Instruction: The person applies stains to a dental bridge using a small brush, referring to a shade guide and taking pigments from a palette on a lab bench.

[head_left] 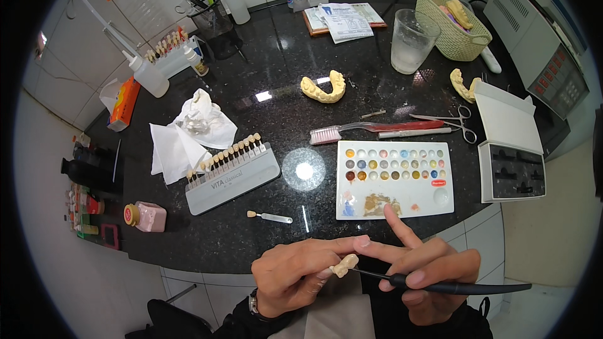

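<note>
My left hand (282,276) is closed, pinching a small cream dental crown piece (345,265) between thumb and fingers near the table's front edge. My right hand (436,267) grips a slim brush (480,289) with a black handle, its thin tip reaching the crown piece. Two fingers of the right hand stretch away from the handle; one touches the left hand's fingertip. Just beyond lies a white paint palette (411,192) with rows of coloured wells and a brown smear. Left of it are a loose shade tab (273,218) and a grey tooth shade guide (235,183).
Behind the palette lie a red toothbrush (377,127), scissor-handled forceps (465,127) and a yellow dental cast (323,90). A glass (413,44) stands near a woven basket (452,31). An opened white box (512,172) is at right; crumpled tissue (198,119) and a pink jar (149,216) are at left.
</note>
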A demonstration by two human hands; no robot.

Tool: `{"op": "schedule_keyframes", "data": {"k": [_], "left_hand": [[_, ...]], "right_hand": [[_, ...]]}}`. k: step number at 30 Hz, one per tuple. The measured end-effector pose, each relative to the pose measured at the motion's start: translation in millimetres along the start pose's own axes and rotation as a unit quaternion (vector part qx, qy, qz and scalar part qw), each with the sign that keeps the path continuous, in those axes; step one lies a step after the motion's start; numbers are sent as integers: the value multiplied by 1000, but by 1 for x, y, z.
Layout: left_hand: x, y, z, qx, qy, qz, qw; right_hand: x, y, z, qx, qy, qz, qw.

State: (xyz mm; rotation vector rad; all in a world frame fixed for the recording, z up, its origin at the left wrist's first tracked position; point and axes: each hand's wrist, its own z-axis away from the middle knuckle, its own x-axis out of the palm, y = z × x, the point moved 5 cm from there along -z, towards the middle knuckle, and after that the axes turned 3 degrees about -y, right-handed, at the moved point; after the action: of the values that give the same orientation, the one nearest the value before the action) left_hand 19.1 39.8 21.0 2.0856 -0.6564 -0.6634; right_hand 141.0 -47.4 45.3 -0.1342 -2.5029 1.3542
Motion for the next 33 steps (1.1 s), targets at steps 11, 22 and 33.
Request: {"op": "schedule_keyframes", "data": {"k": [11,22,33], "left_hand": [[0,2,-1,0,-2,-6,1000],[-6,-5,4,-91,45,261,960],[16,-5,-3,-200,149,295,922]], "right_hand": [[-3,1,-2,-14,-28,11,999],[-23,2,12,20,279,-31,959],[3,0,24,34,223,18,974]]}}
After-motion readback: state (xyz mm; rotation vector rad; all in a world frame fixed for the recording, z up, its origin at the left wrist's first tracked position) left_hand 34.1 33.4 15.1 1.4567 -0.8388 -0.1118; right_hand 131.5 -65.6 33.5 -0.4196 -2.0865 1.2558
